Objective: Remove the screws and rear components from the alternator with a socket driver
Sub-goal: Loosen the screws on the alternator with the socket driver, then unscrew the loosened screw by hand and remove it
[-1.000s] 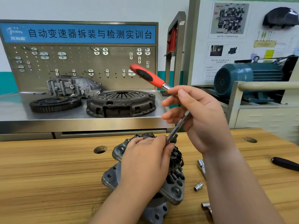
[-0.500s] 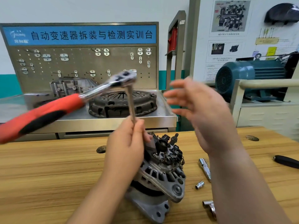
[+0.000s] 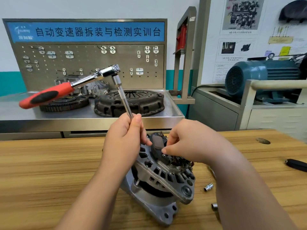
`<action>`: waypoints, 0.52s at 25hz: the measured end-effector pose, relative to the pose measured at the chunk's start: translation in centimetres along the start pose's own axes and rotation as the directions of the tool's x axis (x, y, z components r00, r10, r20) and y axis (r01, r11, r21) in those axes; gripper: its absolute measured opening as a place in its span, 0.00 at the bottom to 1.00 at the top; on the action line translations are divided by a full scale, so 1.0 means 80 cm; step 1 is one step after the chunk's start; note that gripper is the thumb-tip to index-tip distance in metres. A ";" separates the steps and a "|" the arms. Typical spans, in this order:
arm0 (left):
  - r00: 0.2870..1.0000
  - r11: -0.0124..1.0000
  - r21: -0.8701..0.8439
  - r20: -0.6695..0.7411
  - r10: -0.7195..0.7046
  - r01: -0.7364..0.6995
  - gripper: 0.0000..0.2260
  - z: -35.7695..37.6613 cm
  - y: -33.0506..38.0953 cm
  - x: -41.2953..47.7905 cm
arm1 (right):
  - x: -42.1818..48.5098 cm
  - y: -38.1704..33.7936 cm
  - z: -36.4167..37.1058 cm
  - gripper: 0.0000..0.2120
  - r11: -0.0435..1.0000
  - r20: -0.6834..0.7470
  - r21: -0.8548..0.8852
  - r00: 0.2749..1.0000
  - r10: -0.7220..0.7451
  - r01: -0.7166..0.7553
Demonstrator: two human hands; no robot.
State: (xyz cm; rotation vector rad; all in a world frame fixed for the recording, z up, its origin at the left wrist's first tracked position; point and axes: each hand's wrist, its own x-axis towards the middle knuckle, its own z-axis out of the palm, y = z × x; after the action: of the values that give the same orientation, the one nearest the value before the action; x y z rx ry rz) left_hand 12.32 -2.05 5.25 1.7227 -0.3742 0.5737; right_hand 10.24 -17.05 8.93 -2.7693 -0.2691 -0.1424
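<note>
left hand [image 3: 123,141] grips ratchet [image 3: 89,79], right [image 3: 191,143] seemingly pinches screw [image 3: 164,155]

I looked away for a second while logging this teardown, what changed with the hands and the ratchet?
The ratchet passed from the right hand to the left hand, which left the alternator and now grips the extension bar, handle swung out left. The freed right hand came down to the black rear component; whether it pinches anything is unclear. The alternator and loose sockets stayed on the bench.

Bare left grip [image 3: 123,138], bare right grip [image 3: 187,143], bare forearms [image 3: 249,188], short fingernails [image 3: 138,120]
</note>
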 end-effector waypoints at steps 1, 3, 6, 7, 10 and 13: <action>1.000 1.000 0.011 0.001 0.008 -0.008 0.14 0.000 0.001 0.000 | 0.000 -0.001 0.001 0.08 1.000 0.000 -0.014 1.000 0.006 -0.006; 1.000 0.999 0.031 0.000 0.021 -0.021 0.14 0.000 0.001 -0.001 | 0.001 -0.003 0.004 0.09 0.999 -0.003 -0.039 1.000 0.014 -0.014; 1.000 0.999 0.042 0.004 0.026 -0.026 0.14 0.001 0.002 -0.001 | 0.002 -0.005 0.006 0.09 0.997 -0.006 -0.076 1.000 0.019 -0.019; 1.000 0.999 0.045 0.004 0.023 -0.023 0.14 0.001 0.002 -0.001 | 0.002 -0.005 0.007 0.09 0.996 -0.012 -0.089 1.000 0.016 -0.017; 1.000 0.998 0.055 0.003 0.019 -0.019 0.14 0.002 0.002 -0.001 | 0.003 -0.007 0.010 0.08 0.991 -0.048 -0.135 0.999 -0.004 -0.002; 1.000 0.998 0.055 0.011 0.012 -0.012 0.14 0.003 0.003 -0.002 | 0.002 -0.009 0.012 0.08 0.984 -0.058 -0.177 0.998 -0.027 0.016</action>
State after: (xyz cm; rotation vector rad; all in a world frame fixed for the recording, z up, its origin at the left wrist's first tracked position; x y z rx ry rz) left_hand 12.06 -2.37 5.33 1.7781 -0.3794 0.5888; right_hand 10.32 -15.98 8.30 -2.9319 -0.2839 -0.2668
